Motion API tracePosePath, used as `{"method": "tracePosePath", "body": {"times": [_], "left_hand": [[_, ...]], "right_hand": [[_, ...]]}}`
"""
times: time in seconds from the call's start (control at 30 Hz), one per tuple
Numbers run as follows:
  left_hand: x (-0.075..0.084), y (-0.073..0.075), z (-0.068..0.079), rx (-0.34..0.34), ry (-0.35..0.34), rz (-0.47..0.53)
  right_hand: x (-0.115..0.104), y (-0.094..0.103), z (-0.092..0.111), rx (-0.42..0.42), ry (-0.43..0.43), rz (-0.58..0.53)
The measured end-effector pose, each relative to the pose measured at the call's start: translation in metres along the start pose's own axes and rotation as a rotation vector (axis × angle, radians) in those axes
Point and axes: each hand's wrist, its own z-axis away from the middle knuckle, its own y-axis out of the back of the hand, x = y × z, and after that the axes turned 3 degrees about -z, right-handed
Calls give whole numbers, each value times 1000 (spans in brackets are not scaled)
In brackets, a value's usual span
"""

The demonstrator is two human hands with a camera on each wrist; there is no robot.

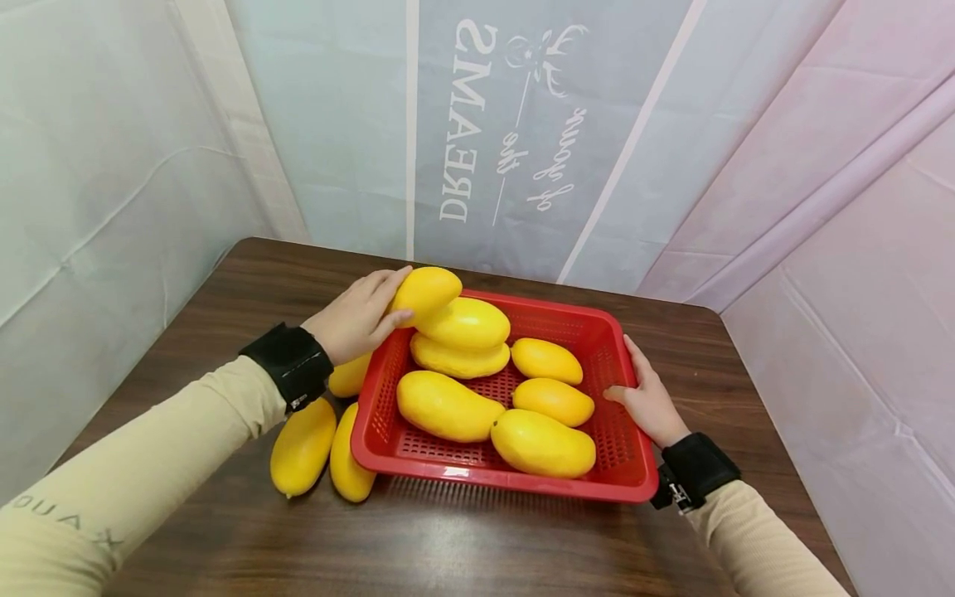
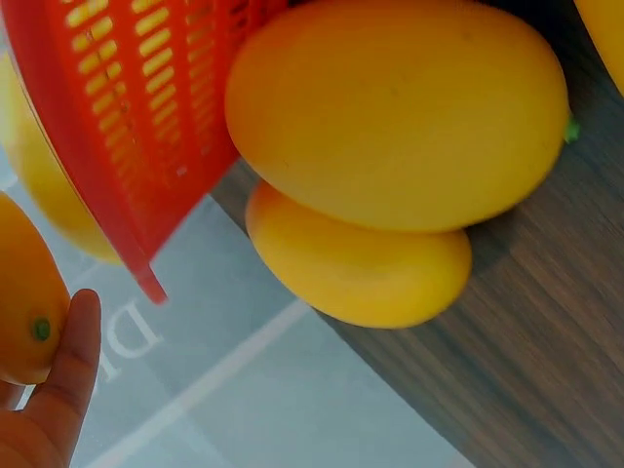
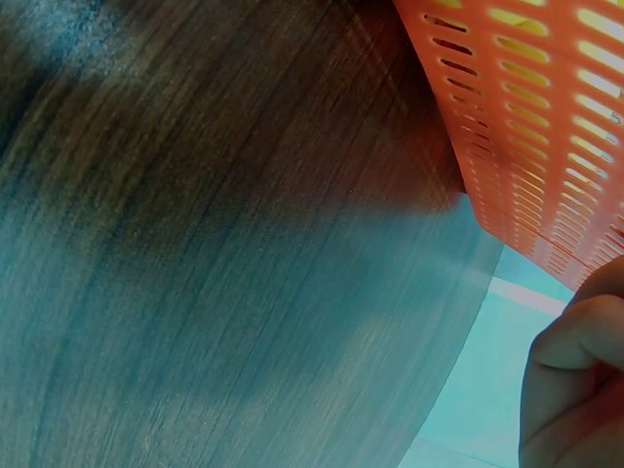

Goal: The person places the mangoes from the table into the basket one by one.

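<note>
In the head view, the person's left hand (image 1: 361, 319) held a yellow fruit (image 1: 433, 290) between thumb and fingers, above the far corner of a red basket (image 1: 455, 473) on that hand's side. Just under it two stacked fruits (image 1: 470, 325) lay in the basket; I couldn't tell whether the held one touched them. The right hand (image 1: 652, 406) gripped the basket's opposite rim, thumb over the inner side. Toward that hand and nearer the person, four fruits (image 1: 448, 406) sat inside. Nearer the person than the left hand, three more fruits (image 1: 302, 448) lay on the dark wooden table (image 1: 477, 547), beside the basket. Each wrist wore a black band (image 1: 287, 365), and beyond both hands hung a pale cloth (image 1: 627, 50) with mirrored lettering. From the left wrist, I saw the held fruit's stem end against a fingertip, with two fruits on the table near the slotted wall and a third cut off at the edge. From the right wrist, bent fingers showed by the basket's outer side, yellow glimmered through the slots, and the tabletop stretched away from that hand
</note>
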Motion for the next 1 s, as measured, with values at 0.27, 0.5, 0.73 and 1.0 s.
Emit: {"method": "tracePosePath", "body": {"times": [0.27, 0.5, 0.73, 1.0], "left_hand": [[14, -7, 4, -22, -85, -5], [27, -11, 8, -51, -167, -2], [40, -8, 14, -204, -209, 47], [52, -4, 21, -362, -229, 66]], "right_hand": [[0, 0, 0, 2, -2, 9], [2, -1, 0, 3, 0, 16], [2, -1, 0, 4, 6, 10], [1, 0, 0, 11, 7, 15]]}}
